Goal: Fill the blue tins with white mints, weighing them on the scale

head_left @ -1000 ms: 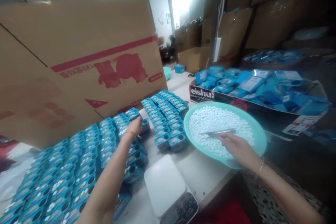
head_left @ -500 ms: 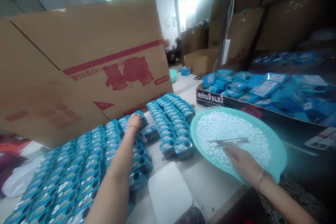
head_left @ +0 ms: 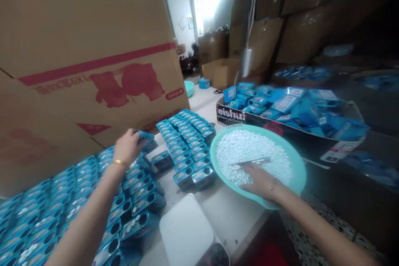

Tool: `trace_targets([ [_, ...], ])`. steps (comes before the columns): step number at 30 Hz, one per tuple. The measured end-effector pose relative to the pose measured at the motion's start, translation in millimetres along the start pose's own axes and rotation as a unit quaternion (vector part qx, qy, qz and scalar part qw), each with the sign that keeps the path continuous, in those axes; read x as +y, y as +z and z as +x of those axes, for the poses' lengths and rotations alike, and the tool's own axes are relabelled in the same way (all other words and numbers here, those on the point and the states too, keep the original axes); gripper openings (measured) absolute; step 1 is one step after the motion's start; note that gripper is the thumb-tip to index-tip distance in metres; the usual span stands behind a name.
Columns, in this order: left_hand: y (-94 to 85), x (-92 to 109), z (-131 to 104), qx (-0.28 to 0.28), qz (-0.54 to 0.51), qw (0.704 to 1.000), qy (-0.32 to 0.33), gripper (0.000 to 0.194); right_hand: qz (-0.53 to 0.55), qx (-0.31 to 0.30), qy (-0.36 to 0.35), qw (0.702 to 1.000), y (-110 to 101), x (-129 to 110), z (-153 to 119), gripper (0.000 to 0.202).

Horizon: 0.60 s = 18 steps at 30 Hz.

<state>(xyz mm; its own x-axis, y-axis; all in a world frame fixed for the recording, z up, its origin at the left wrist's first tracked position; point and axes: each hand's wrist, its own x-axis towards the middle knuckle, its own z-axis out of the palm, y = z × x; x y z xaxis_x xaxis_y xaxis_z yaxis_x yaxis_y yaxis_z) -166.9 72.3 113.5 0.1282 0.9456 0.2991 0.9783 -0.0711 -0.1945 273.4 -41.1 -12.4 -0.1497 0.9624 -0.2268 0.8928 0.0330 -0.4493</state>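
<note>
My left hand (head_left: 127, 146) has bent fingers at the far end of the blue box rows, beside a small blue box (head_left: 146, 138). The fingertips are partly hidden, so whatever they pinch does not show. My right hand (head_left: 260, 179) is in a mint-green basin (head_left: 299, 193) filled with small white tablets (head_left: 240, 145). Against its fingers lies a slim metal tool that looks like tweezers (head_left: 254, 161); blur hides the exact grip. Several rows of blue boxes with dark round holes (head_left: 145, 220) stand under my left arm, some with white tablets on top.
A large cardboard box (head_left: 62, 45) stands behind the rows. Another block of blue boxes (head_left: 187, 141) sits mid-table, near a white square device (head_left: 185, 228). At right, a black carton (head_left: 230, 116) holds jumbled blue packs (head_left: 286, 102). Brown cartons (head_left: 264, 45) are stacked behind.
The view has swung right, so the scene sits further left. My left hand has drawn back slightly left from the small blue box. My right hand remains in the basin.
</note>
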Motion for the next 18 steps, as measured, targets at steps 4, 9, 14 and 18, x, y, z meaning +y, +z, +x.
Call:
trace_targets([
  [4, -56.5, 32.4, -71.5, 0.019, -0.12, 0.986, 0.11, 0.026, 0.035, -0.042, 0.001, 0.999, -3.1, -3.6, 6.4, 0.048],
  [9, -64.8, 103.3, -161.9, -0.089, -0.217, 0.963, 0.131, 0.011, 0.082, -0.043, 0.015, 0.996, 0.0, -0.4, 12.1, 0.032],
  [14, -42.5, 142.4, -199.9, -0.133, -0.231, 0.956, 0.123, 0.02, 0.182, -0.01, 0.051, 0.982, -0.6, 4.2, 12.6, 0.021],
  [18, -42.6, 142.8, -208.6, -0.086, -0.241, 0.956, 0.142, 0.037, 0.322, 0.024, 0.094, 0.942, -7.3, 9.1, 8.3, 0.014],
])
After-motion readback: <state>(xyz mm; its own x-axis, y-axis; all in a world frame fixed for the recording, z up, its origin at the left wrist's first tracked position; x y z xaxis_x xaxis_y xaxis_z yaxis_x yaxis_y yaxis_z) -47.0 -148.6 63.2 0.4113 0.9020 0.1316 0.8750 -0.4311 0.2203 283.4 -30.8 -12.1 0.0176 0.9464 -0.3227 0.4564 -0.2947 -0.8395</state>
